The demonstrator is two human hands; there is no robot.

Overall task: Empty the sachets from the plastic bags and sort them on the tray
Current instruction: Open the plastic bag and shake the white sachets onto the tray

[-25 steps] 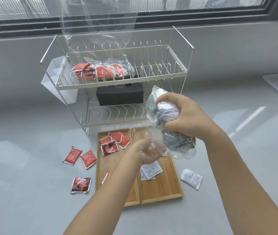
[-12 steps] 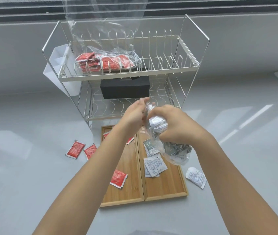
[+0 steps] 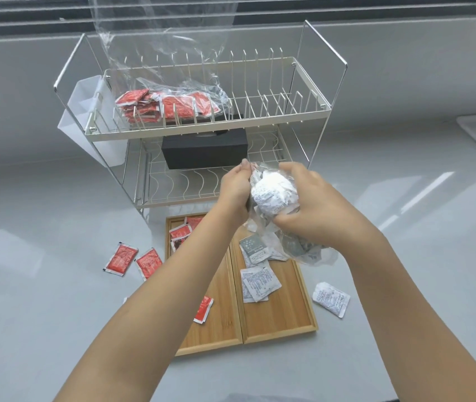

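Both hands hold a clear plastic bag of white sachets [image 3: 274, 195] above the wooden two-part tray [image 3: 280, 320]. My left hand [image 3: 235, 190] pinches the bag's upper end. My right hand [image 3: 309, 210] grips its bulging middle, and the bag's open lower part hangs over the right compartment. White and grey sachets [image 3: 258, 281] lie in the right compartment. Red sachets [image 3: 180, 232] lie in the left compartment, one [image 3: 203, 310] near my left forearm. A second bag of red sachets [image 3: 167, 107] rests on the rack's upper shelf.
A white wire dish rack [image 3: 312, 91] stands behind the tray with a black box [image 3: 205, 149] on its lower shelf. Two red sachets [image 3: 133, 261] lie on the grey counter left of the tray, one white sachet [image 3: 331, 298] to its right.
My left hand rose from under the bag to pinch its top end. More white and grey sachets now lie in the right compartment. The view tilted down.
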